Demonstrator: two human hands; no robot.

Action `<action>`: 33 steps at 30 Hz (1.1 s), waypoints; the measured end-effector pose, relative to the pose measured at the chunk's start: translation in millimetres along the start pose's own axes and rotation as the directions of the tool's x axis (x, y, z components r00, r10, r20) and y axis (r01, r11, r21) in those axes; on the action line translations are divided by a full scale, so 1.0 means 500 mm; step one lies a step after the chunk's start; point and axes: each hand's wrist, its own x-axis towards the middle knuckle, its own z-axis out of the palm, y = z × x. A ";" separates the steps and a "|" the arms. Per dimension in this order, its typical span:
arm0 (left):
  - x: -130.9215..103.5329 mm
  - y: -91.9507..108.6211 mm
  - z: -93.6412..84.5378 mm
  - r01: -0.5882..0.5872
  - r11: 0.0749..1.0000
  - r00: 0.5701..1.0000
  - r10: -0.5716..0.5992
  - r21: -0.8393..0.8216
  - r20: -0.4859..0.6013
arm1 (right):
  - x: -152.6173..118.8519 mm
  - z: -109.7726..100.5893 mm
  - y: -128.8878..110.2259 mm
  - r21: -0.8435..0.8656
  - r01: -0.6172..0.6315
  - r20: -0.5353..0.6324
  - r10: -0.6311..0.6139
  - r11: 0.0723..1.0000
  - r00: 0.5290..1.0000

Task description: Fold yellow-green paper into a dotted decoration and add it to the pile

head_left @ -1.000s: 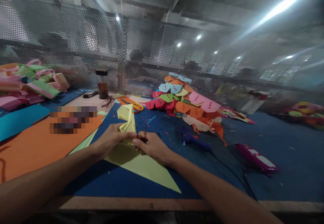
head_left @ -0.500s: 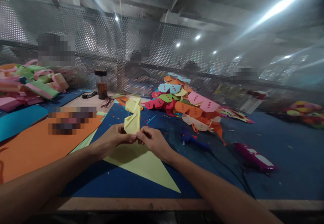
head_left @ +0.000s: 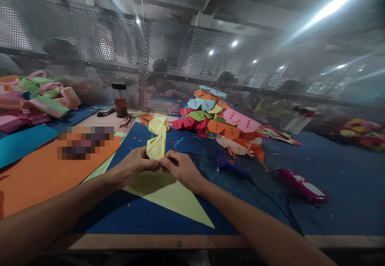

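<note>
Between my two hands, a folded piece of pale yellow paper (head_left: 157,146) stands up above the table, with creased flaps on its left side. My left hand (head_left: 138,162) pinches its lower left corner, thumb in front. Thumb and fingers of my right hand (head_left: 178,166) close on the lower right corner, right beside the left thumb. Beneath the hands a larger pale yellow paper sheet (head_left: 177,202) lies on the blue table surface, one pointed corner reaching to the right. The fingertips behind the folded paper are partly hidden.
Right of my hands lie a blue glue gun (head_left: 230,166) and a purple device (head_left: 302,186) with a cord. Behind is a heap of coloured folded paper shapes (head_left: 222,121). Orange sheets (head_left: 39,178) and a dark-lidded jar (head_left: 121,101) are at left. A perforated metal screen (head_left: 120,53) stands behind.
Both hands and the folded yellow paper have shifted very slightly left. The grip looks the same, and the things on the table lie as before.
</note>
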 end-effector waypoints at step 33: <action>-0.001 -0.007 -0.016 0.037 0.995 0.999 -0.036 -0.089 0.016 | -0.001 0.000 0.010 -0.049 -0.007 0.017 0.008 0.999 1.000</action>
